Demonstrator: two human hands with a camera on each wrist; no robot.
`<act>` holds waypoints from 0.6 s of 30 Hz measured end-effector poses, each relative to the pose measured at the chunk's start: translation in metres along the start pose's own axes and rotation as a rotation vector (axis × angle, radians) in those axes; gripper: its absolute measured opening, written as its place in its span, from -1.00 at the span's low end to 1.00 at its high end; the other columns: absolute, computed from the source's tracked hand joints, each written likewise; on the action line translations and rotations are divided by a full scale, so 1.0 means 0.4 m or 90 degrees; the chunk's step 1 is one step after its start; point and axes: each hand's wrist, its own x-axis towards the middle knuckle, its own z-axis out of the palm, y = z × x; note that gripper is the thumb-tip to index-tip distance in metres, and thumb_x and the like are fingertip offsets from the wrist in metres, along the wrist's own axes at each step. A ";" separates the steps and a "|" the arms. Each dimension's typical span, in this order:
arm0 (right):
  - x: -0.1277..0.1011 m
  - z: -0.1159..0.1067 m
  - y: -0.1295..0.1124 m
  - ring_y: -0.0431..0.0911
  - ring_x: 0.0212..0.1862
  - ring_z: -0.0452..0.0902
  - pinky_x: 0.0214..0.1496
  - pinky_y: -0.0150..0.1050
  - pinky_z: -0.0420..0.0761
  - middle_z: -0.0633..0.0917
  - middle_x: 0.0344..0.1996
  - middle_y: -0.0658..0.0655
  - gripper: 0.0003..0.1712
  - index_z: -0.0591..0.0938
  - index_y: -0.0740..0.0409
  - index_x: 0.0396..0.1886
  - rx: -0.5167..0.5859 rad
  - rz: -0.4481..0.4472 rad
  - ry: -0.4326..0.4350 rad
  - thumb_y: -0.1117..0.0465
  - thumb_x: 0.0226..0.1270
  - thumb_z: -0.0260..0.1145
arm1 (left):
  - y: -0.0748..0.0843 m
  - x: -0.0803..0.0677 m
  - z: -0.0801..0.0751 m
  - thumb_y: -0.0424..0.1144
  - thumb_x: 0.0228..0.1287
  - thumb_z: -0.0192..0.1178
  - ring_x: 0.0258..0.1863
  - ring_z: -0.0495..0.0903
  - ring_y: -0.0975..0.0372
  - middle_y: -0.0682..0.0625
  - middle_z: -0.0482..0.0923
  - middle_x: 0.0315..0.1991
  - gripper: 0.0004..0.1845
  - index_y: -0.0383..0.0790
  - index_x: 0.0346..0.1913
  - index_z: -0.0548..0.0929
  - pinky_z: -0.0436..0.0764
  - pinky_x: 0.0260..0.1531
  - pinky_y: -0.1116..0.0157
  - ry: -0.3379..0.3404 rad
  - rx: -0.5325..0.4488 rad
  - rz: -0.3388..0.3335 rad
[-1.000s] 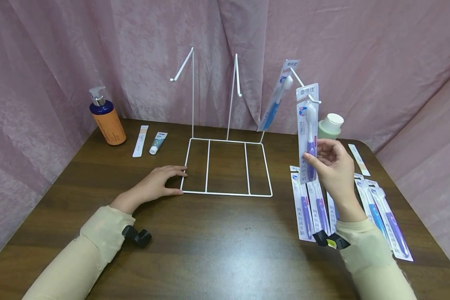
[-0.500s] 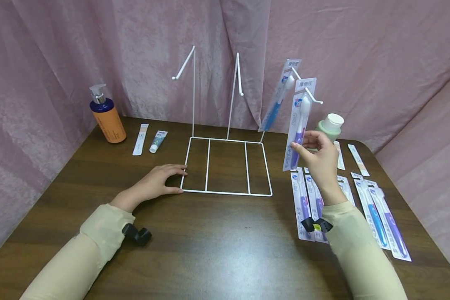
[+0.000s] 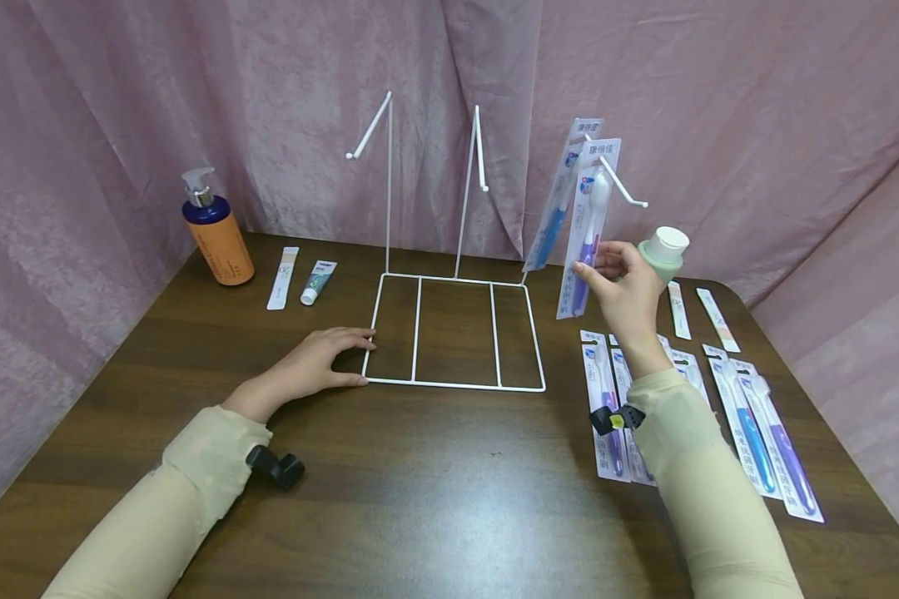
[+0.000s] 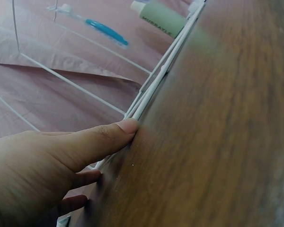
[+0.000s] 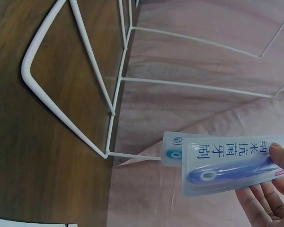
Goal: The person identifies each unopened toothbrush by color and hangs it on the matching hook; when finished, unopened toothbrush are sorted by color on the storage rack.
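My right hand (image 3: 628,291) pinches the lower part of a packaged purple toothbrush (image 3: 588,226) between thumb and fingers. The top of its pack is on the right hook (image 3: 623,185) of a white wire display rack (image 3: 455,386). Behind it on that hook hangs a packaged blue toothbrush (image 3: 553,229), partly covered in the right wrist view by the purple toothbrush pack (image 5: 227,176). My left hand (image 3: 307,366) rests at the rack's front left corner, its thumb (image 4: 125,126) touching the base wire and its fingers lying fairly straight across the side wire.
Several packaged toothbrushes (image 3: 751,424) lie at the right, some under my right forearm. A green bottle (image 3: 663,254) with a white cap and narrow sachets (image 3: 717,320) stand or lie behind them. At the left are an orange pump bottle (image 3: 221,245), another sachet and a small toothpaste tube (image 3: 318,283).
My right hand has moved left and away from me, sliding the purple toothbrush pack along the hook from near its tip toward the blue one. My left hand stays at the rack corner.
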 end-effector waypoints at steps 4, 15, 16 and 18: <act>0.014 0.006 0.000 -0.48 -0.37 0.46 -0.22 -0.62 0.49 0.65 -0.30 0.21 -0.53 0.57 0.41 -0.02 0.002 0.010 -0.005 0.24 0.13 0.46 | 0.000 0.000 -0.001 -0.09 0.10 0.40 0.36 0.33 -0.08 -0.16 0.38 0.36 -0.43 -0.23 0.17 0.56 0.27 0.33 -0.15 0.002 -0.003 0.002; 0.058 0.034 0.018 -0.46 -0.33 0.45 -0.19 -0.60 0.51 0.65 -0.28 0.10 -0.55 0.60 0.34 -0.01 0.000 0.038 0.016 0.22 0.13 0.47 | -0.001 0.000 0.002 -0.07 0.11 0.39 0.36 0.33 -0.08 -0.14 0.37 0.37 -0.43 -0.22 0.18 0.56 0.28 0.32 -0.14 -0.002 -0.001 -0.001; 0.061 0.037 0.020 -0.45 -0.33 0.45 -0.20 -0.60 0.50 0.66 -0.28 0.11 -0.55 0.60 0.34 -0.01 0.000 0.039 0.018 0.22 0.13 0.47 | -0.001 0.001 0.001 -0.07 0.11 0.39 0.36 0.33 -0.07 -0.14 0.37 0.37 -0.43 -0.22 0.18 0.56 0.27 0.33 -0.14 -0.002 -0.001 -0.001; 0.066 0.041 0.024 -0.45 -0.35 0.45 -0.23 -0.59 0.49 0.67 -0.27 0.14 -0.54 0.61 0.34 -0.01 -0.001 0.038 0.021 0.22 0.13 0.47 | 0.000 0.001 0.002 -0.07 0.11 0.39 0.36 0.33 -0.08 -0.15 0.37 0.36 -0.43 -0.22 0.17 0.56 0.27 0.33 -0.14 0.000 0.001 0.001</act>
